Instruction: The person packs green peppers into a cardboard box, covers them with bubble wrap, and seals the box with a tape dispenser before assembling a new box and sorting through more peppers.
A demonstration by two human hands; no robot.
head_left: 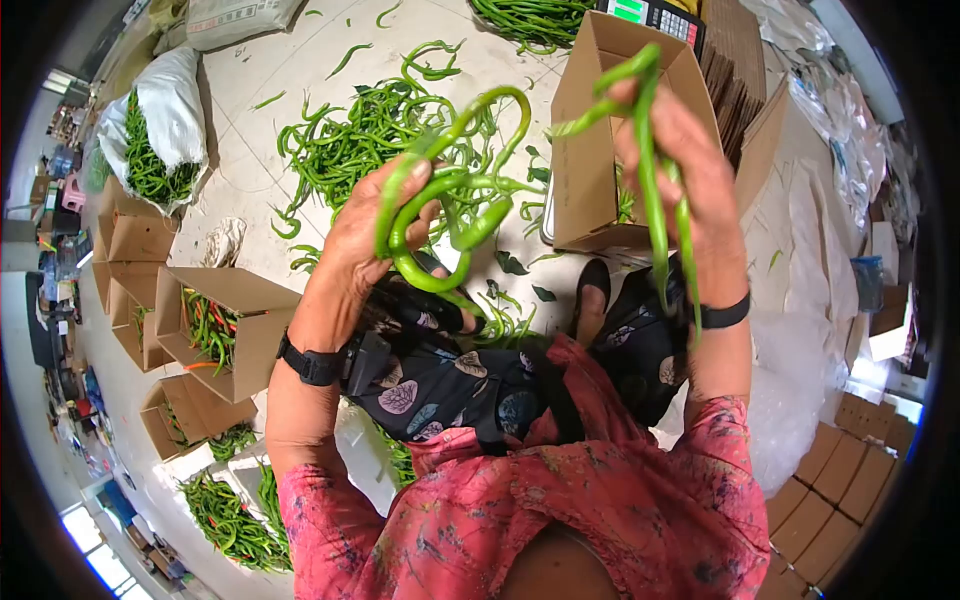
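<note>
Several long, curled green chili peppers (432,282) are in my left hand (365,220), its fingers closed round them. More green chili peppers (655,190) hang from my right hand (690,150), which is raised over the near right side of an open cardboard box (585,185); that hand is somewhat blurred. A few green peppers show low inside the box. Beyond my left hand, a loose heap of green chili peppers (345,145) spreads over the floor, with torn leaves and a few peppers nearer my feet.
A scale with a lit display (650,15) stands behind the box. Flattened cardboard (735,90) is stacked to the right. At left are a white sack (172,110) of peppers and an open carton (255,345) with red and green peppers. Closed cartons (835,480) sit lower right.
</note>
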